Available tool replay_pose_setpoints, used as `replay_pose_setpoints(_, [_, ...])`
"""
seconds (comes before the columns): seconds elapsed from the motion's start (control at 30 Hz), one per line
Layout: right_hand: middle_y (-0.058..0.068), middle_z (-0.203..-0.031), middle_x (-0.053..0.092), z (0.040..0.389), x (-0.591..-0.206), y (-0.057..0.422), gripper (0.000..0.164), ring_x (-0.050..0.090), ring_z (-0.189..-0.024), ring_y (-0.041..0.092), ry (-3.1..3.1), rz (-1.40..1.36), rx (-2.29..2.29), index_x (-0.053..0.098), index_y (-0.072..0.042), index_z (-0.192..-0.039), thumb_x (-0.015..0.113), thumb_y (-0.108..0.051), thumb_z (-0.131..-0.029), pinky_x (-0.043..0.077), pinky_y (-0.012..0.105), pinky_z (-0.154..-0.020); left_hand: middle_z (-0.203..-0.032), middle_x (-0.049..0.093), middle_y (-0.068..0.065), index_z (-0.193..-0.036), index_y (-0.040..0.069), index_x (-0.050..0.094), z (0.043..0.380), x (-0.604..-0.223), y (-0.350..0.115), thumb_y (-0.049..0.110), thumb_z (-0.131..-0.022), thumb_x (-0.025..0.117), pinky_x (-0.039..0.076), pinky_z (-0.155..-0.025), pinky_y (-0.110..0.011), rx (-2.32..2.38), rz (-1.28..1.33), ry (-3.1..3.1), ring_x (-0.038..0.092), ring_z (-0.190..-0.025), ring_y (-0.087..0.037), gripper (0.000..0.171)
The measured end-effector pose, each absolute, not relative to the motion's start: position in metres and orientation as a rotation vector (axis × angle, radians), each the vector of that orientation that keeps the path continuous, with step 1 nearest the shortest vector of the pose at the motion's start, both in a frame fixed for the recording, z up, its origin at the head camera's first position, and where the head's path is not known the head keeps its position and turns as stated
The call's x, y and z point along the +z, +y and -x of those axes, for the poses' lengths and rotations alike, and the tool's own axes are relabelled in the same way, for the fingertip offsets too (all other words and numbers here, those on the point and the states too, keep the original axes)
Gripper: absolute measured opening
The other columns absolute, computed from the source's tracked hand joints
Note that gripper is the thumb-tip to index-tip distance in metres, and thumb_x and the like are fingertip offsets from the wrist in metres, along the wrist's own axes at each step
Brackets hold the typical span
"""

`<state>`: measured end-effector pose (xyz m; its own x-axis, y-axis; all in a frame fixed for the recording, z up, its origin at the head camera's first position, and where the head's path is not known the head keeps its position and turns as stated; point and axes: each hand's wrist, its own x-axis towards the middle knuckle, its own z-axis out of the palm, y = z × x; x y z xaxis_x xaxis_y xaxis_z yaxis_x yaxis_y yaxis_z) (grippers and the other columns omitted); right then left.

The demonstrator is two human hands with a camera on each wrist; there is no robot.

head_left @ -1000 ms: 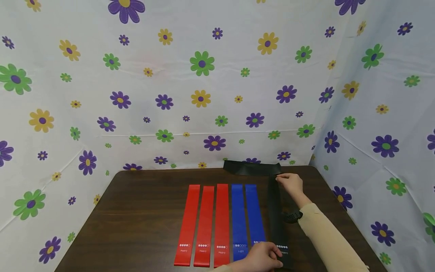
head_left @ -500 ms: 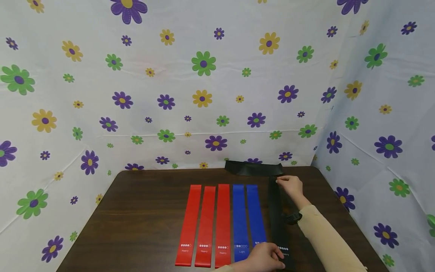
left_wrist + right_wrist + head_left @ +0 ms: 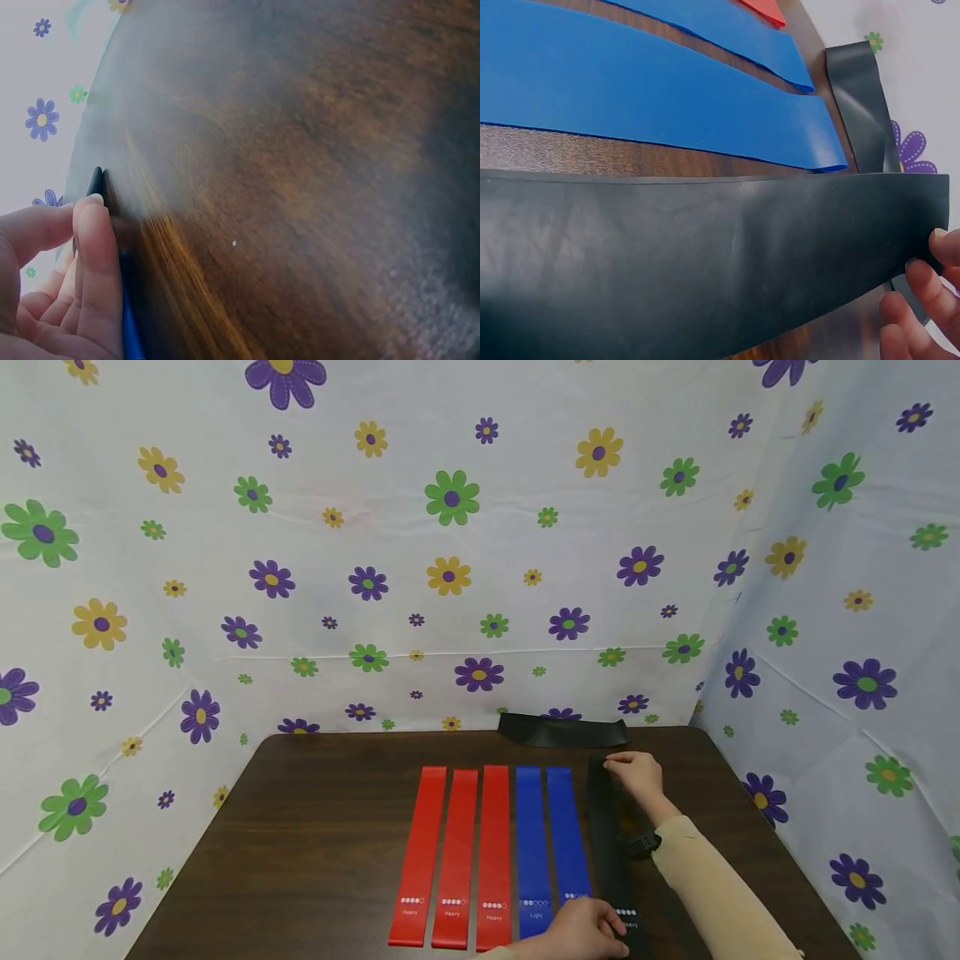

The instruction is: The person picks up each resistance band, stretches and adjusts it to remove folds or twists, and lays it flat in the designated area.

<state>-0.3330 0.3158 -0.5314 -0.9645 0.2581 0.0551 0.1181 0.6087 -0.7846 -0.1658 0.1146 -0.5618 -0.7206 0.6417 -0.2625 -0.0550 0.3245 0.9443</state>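
A black resistance band (image 3: 604, 835) lies lengthwise to the right of the blue ones, stretched out between my hands. My right hand (image 3: 639, 781) pinches its far end; in the right wrist view, thumb and fingertips grip a corner of the black strip, which looks lifted off the wood. At the near end, beside the white print, my left hand (image 3: 576, 930) holds the band's edge. The left wrist view shows thumb and finger of the left hand (image 3: 64, 281) pinching a thin dark edge. Two blue bands (image 3: 532, 843) lie just left of it, the nearer one partly hidden by that hand.
Three red bands (image 3: 422, 843) marked "Heavy" lie side by side left of the blue ones. Another black band (image 3: 558, 732) lies crosswise at the back edge of the brown table (image 3: 315, 827). Flowered cloth (image 3: 390, 543) hangs behind and at both sides.
My right hand has drawn the far end of the black band slightly left and nearer, away from the crosswise band. The left hand stays almost still at the near end.
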Motion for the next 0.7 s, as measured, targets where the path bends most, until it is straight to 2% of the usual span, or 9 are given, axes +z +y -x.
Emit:
replay_pose_setpoints(0.43, [0.019, -0.097, 0.071, 0.33, -0.54, 0.315, 0.026, 0.068, -0.072, 0.021, -2.697, 0.326, 1.283, 0.073, 0.001, -0.106, 0.067, -0.019, -0.091, 0.051, 0.029, -0.056, -0.058, 0.056, 0.007, -0.083, 0.006, 0.07, 0.167, -0.563, 0.114, 0.002, -0.082, 0.071, 0.038, -0.047, -0.017, 1.44, -0.515, 1.97, 0.048, -0.049, -0.002, 0.004])
replay_pose_setpoints(0.7, [0.02, -0.101, 0.069, 0.331, -0.547, 0.314, 0.029, 0.068, -0.073, 0.022, -2.731, 0.305, 1.304, 0.07, 0.003, -0.111, 0.066, -0.018, -0.091, 0.051, 0.03, -0.056, -0.059, 0.059, 0.005, -0.085, 0.007, 0.072, 0.168, -0.565, 0.113, 0.004, -0.082, 0.07, 0.043, -0.049, -0.02, 1.446, -0.5, 1.938, 0.051, -0.05, -0.002, 0.004])
